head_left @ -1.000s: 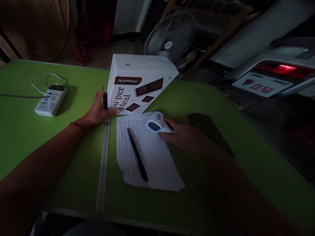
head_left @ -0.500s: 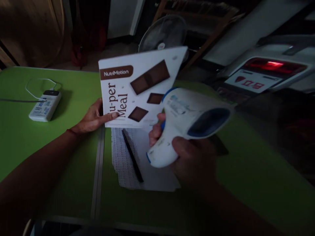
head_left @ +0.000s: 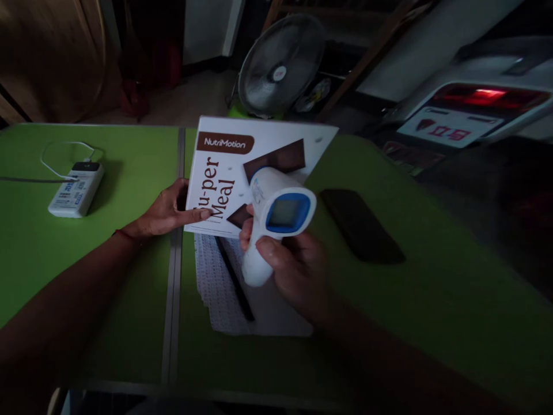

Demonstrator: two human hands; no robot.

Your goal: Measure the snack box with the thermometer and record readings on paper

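Observation:
My left hand (head_left: 175, 210) grips the lower left edge of a white box (head_left: 235, 187) printed "NutriMotion" and "Su-per Meal", with its thumb across the front. The box is held upright above the table, with brown bar pictures on its face. My right hand (head_left: 294, 265) is wrapped round the handle of a white and blue infrared thermometer (head_left: 261, 253). Its blue-framed screen faces me, and its front end points at the box, covering part of the print. Whether it touches the box I cannot tell. Below lie printed sheets (head_left: 211, 282) with a black pen (head_left: 235, 279) on them.
The green folding table (head_left: 129, 276) has a metal seam. A white power bank (head_left: 78, 190) with a cable lies at the left, a dark phone (head_left: 362, 226) at the right. Beyond the table stand a fan (head_left: 283, 63) and a white scooter (head_left: 488, 109) with a red light.
The thermometer has moved left and turned so its screen faces me, now in front of the box. The box has shifted slightly right and down. More of the phone shows.

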